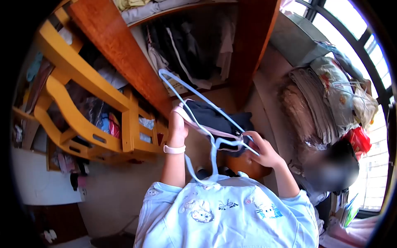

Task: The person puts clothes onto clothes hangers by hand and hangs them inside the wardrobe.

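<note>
While the left hand [178,126] is closed on one end of the pink waistband [189,121] of a dark garment [206,113], the right hand [264,149] grasps the blue hanger [214,155] near one end, fingers bent inward; whether its fingertips also pinch the cloth, I cannot tell. The left forearm reaches almost straight out from the body, a pale wristband [174,149] around it; the right forearm slants inward. Between the hands lies the garment, partly behind the hanger, whose hook is nearest the light blue shirt [227,211]. Beyond are an open wardrobe door [124,58] and hanging clothes [182,47]; a yellow wooden frame [89,80] stands leftward.
</note>
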`<action>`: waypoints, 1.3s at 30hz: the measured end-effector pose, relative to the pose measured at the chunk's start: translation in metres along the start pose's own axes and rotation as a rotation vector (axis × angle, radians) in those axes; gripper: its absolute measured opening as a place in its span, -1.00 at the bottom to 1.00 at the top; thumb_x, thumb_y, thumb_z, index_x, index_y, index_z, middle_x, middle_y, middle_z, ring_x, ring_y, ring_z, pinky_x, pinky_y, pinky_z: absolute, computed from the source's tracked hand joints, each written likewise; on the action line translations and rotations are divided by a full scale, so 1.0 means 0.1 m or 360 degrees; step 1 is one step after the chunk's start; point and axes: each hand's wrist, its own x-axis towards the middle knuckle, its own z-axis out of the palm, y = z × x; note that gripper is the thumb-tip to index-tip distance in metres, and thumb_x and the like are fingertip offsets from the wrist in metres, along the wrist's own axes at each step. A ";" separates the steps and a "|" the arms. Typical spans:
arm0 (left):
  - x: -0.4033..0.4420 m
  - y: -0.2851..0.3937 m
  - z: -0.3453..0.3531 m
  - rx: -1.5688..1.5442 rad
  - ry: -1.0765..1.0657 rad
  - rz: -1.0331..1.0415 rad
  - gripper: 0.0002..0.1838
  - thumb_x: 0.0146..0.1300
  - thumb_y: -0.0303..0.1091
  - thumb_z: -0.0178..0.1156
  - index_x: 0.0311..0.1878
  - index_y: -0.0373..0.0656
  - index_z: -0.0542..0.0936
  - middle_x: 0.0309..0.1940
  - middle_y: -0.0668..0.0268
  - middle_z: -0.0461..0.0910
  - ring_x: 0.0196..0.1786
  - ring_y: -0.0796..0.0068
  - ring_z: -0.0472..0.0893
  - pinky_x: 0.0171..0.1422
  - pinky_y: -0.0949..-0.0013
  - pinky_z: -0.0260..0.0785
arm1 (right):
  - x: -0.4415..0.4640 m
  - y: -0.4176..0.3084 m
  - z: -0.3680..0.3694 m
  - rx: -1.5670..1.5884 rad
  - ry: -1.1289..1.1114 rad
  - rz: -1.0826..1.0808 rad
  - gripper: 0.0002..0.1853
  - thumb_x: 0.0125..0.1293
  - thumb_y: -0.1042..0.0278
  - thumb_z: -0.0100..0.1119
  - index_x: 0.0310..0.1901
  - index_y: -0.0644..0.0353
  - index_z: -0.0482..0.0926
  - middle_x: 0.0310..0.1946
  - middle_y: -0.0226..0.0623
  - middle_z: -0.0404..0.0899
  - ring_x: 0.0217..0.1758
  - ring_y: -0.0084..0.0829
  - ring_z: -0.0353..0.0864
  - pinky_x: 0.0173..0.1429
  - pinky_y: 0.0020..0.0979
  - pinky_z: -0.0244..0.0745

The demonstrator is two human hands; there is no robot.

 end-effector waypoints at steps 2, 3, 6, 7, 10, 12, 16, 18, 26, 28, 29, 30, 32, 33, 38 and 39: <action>0.04 0.19 0.20 0.0304 0.0086 0.0343 -0.78 0.26 -0.37 -0.10 -0.25 -0.25 0.52 -0.35 0.26 0.57 -0.29 0.43 0.56 -0.13 0.44 0.44 | -0.35 0.17 0.10 0.0404 -0.0009 0.0086 -0.14 -0.07 0.51 0.22 0.31 0.03 0.04 -0.57 -0.34 0.33 -0.48 -0.45 0.36 -0.36 -0.41 0.29; 0.09 0.26 0.26 0.0592 0.0106 0.0519 -0.80 0.27 -0.36 -0.11 -0.31 -0.22 0.49 -0.39 0.31 0.55 -0.30 0.43 0.54 -0.12 0.49 0.40 | -0.52 0.28 0.17 0.0405 -0.0043 0.0083 -0.09 -0.09 0.54 0.22 0.34 0.09 0.00 -0.53 -0.34 0.37 -0.46 -0.50 0.37 -0.35 -0.47 0.29; 0.09 0.47 0.44 0.1619 0.0111 0.0909 -0.91 0.18 -0.46 -0.07 -0.40 -0.24 0.39 -0.49 0.29 0.47 -0.34 0.45 0.48 -0.22 0.42 0.34 | -0.91 0.54 0.47 0.0895 -0.0324 0.0116 -0.21 -0.07 0.45 0.15 0.30 0.19 0.13 -0.06 -0.23 0.45 -0.37 -0.54 0.38 -0.26 -0.59 0.32; 0.02 0.52 0.56 0.1822 0.0188 0.1124 -0.88 0.12 -0.49 0.00 -0.49 -0.27 0.32 -0.54 0.15 0.42 -0.44 0.33 0.45 -0.35 0.33 0.29 | -0.98 0.55 0.55 0.1001 -0.0336 0.0100 -0.24 -0.06 0.45 0.11 0.28 0.20 0.17 0.02 -0.22 0.41 -0.36 -0.55 0.38 -0.24 -0.61 0.32; 0.07 0.61 0.58 0.2126 0.0360 0.1276 -0.90 0.12 -0.52 0.03 -0.42 -0.30 0.32 -0.43 0.06 0.44 -0.44 0.16 0.46 -0.33 0.27 0.34 | -1.04 0.52 0.87 0.0931 -0.0276 -0.0036 -0.28 -0.05 0.45 0.06 0.27 0.27 0.19 0.15 -0.17 0.33 0.00 -0.44 0.41 0.05 -0.52 0.31; 0.05 0.66 0.56 0.2000 0.0381 0.1083 -0.95 0.16 -0.53 0.02 -0.38 -0.26 0.36 -0.41 0.10 0.47 -0.39 0.24 0.50 -0.26 0.35 0.41 | -0.96 0.45 1.01 0.1082 -0.0315 -0.0067 -0.25 -0.04 0.40 0.14 0.28 0.27 0.17 0.20 -0.17 0.28 0.18 -0.40 0.30 0.20 -0.46 0.20; 0.27 0.85 0.31 0.1295 0.0257 0.0981 -0.91 0.15 -0.56 -0.03 -0.47 -0.21 0.37 -0.52 0.31 0.39 -0.45 0.55 0.39 -0.32 0.52 0.35 | -0.83 0.31 1.16 0.1257 -0.0341 -0.0028 -0.20 -0.04 0.32 0.23 0.28 0.28 0.15 0.21 -0.18 0.27 0.20 -0.40 0.28 0.24 -0.45 0.14; 0.37 1.08 0.13 0.1269 -0.0081 0.0883 -0.84 0.08 -0.59 -0.02 -0.58 -0.20 0.32 -0.62 0.42 0.28 -0.51 0.66 0.26 -0.42 0.59 0.22 | -0.81 0.26 1.19 0.1273 -0.0363 0.0013 -0.18 -0.04 0.26 0.27 0.28 0.29 0.14 0.19 -0.19 0.29 0.21 -0.40 0.27 0.25 -0.44 0.13; 0.17 1.31 0.25 0.2318 -0.0079 0.1386 -0.79 -0.06 -0.65 0.03 -0.66 -0.23 0.24 -0.76 0.29 0.18 -0.64 0.49 0.19 -0.57 0.45 0.08 | -0.73 0.16 1.36 0.1369 -0.0261 0.0044 -0.19 0.07 -0.02 0.21 0.26 0.31 0.18 0.07 -0.10 0.41 0.10 -0.33 0.37 0.17 -0.37 0.20; 0.20 1.27 0.23 0.2315 -0.0054 0.1437 -0.79 -0.08 -0.65 0.02 -0.67 -0.24 0.23 -0.77 0.17 0.17 -0.67 0.35 0.19 -0.58 0.39 0.10 | -0.72 0.03 1.31 0.1212 -0.0261 -0.0032 -0.21 0.09 0.00 0.20 0.25 0.32 0.19 0.08 -0.11 0.40 0.09 -0.33 0.37 0.17 -0.39 0.20; 0.20 1.25 0.23 0.2307 -0.0010 0.1438 -0.80 -0.08 -0.65 0.02 -0.67 -0.25 0.23 -0.77 0.17 0.17 -0.67 0.35 0.19 -0.58 0.38 0.10 | -0.79 -0.27 1.21 0.1255 -0.0121 0.0192 -0.22 0.09 0.01 0.20 0.25 0.31 0.19 0.08 -0.12 0.39 0.10 -0.34 0.37 0.17 -0.40 0.20; 0.21 1.22 0.23 0.2297 0.0031 0.1442 -0.80 -0.08 -0.64 0.02 -0.67 -0.25 0.23 -0.77 0.16 0.18 -0.68 0.35 0.19 -0.58 0.37 0.10 | -0.81 -0.25 1.23 0.1271 -0.0045 0.0307 -0.23 0.10 0.02 0.20 0.26 0.31 0.19 0.08 -0.13 0.39 0.10 -0.34 0.36 0.17 -0.40 0.20; 0.24 1.18 0.23 0.2297 0.0056 0.1473 -0.80 -0.08 -0.63 0.03 -0.67 -0.26 0.23 -0.78 0.15 0.18 -0.68 0.35 0.19 -0.58 0.36 0.11 | -0.86 0.18 1.41 0.1229 -0.0090 0.0273 -0.24 0.09 0.05 0.21 0.26 0.30 0.19 0.09 -0.14 0.38 0.11 -0.35 0.36 0.17 -0.41 0.20; 0.25 1.15 0.23 0.2303 0.0094 0.1506 -0.79 -0.07 -0.62 0.03 -0.67 -0.26 0.23 -0.78 0.14 0.19 -0.69 0.35 0.20 -0.58 0.36 0.12 | -0.82 0.22 1.43 0.1164 -0.0215 0.0126 -0.24 0.09 0.06 0.22 0.25 0.29 0.20 0.10 -0.15 0.37 0.11 -0.35 0.35 0.17 -0.41 0.20; 0.13 0.97 0.38 0.2305 -0.0099 0.1578 -0.81 -0.04 -0.58 0.07 -0.67 -0.24 0.31 -0.77 0.12 0.33 -0.68 0.26 0.39 -0.63 0.37 0.12 | -0.76 0.10 1.50 0.1241 -0.0084 0.0159 -0.23 0.03 0.11 0.28 0.25 0.25 0.22 0.08 -0.21 0.38 0.07 -0.40 0.37 0.13 -0.44 0.23; 0.04 0.88 0.44 0.2286 -0.0209 0.1648 -0.82 -0.03 -0.58 0.07 -0.66 -0.24 0.32 -0.77 0.13 0.34 -0.67 0.27 0.41 -0.62 0.38 0.14 | -0.69 0.00 1.49 0.1236 -0.0009 0.0359 -0.22 0.00 0.09 0.29 0.24 0.24 0.24 0.03 -0.24 0.40 0.02 -0.43 0.38 0.09 -0.46 0.24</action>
